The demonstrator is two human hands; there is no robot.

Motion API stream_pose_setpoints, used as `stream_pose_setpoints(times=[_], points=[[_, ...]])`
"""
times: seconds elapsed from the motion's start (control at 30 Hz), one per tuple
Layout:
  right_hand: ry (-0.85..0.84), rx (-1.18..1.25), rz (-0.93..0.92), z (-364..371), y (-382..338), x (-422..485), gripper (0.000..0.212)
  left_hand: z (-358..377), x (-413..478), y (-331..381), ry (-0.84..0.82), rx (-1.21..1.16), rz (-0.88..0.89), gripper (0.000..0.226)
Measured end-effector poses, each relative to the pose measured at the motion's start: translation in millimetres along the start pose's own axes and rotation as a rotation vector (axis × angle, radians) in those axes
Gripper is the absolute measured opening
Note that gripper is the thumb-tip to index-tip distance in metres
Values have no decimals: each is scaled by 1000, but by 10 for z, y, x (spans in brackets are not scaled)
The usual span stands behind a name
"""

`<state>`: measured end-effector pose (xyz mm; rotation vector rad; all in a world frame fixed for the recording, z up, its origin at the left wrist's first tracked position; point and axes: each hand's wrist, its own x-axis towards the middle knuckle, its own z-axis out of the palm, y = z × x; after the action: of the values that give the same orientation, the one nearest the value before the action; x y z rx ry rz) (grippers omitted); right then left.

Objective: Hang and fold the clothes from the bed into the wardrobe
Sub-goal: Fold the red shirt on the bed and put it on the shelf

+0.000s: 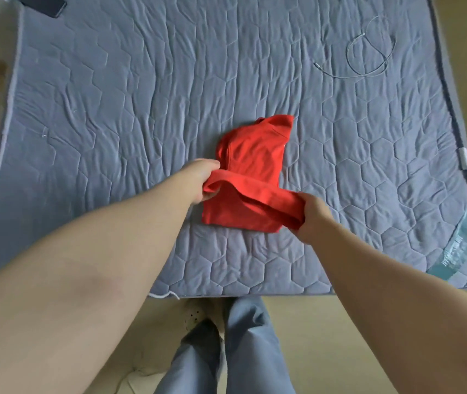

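A grey quilted bed (141,109) spreads beneath and beyond both hands. Between them lies a red garment (248,177), partly folded. The left hand (202,182) pinches its near band at one end; the right hand (310,213) grips the other end, fingers curled. A cable (368,55) lies far beyond the right hand. Uneven pulling could undo the fold.

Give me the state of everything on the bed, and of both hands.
Garment: partly folded, lying on the quilt, near edge lifted.
Left hand: grips the left end of the lifted edge.
Right hand: grips the right end of the lifted edge.
Quilt: spread out, wrinkled.
Cable: loosely coiled, far right of the quilt.
Phone: lying flat at the far left corner.
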<state>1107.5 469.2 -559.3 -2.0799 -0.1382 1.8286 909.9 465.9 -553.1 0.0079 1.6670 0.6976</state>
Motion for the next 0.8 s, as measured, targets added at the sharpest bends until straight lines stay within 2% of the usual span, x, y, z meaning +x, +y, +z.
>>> stream_pose_setpoints(times=[0.1, 0.17, 0.23, 0.3, 0.4, 0.43, 0.53, 0.63, 0.7, 0.8], points=[[-15, 6, -37, 197, -523, 170, 21, 184, 194, 437, 0, -85, 12, 20], [-46, 46, -53, 353, -862, 306, 21, 316, 316, 699, -24, -244, 43, 23], [-154, 166, -101, 482, -1123, 432, 18, 419, 475, 915, -121, -426, 131, 24], [-281, 219, -152, 545, -1265, 566, 16, 486, 662, 1031, -222, -445, 195, 40], [-285, 136, -155, 536, -1247, 819, 54, 524, 955, 955, -198, -187, 198, 63], [-257, 97, -152, 534, -1202, 904, 58, 522, 1034, 879, -168, -63, 210, 65], [-183, -77, -145, 540, -1029, 1137, 44, 490, 1308, 609, -44, 181, 295, 65], [-85, -271, -161, 537, -835, 1424, 52, 466, 1593, 380, 141, 416, 401, 62], [-36, -329, -217, 564, -731, 1609, 52, 435, 1787, 269, 260, 517, 375, 62], [23, -358, -353, 677, -731, 1884, 45, 411, 2060, 225, 250, 484, 250, 69]])
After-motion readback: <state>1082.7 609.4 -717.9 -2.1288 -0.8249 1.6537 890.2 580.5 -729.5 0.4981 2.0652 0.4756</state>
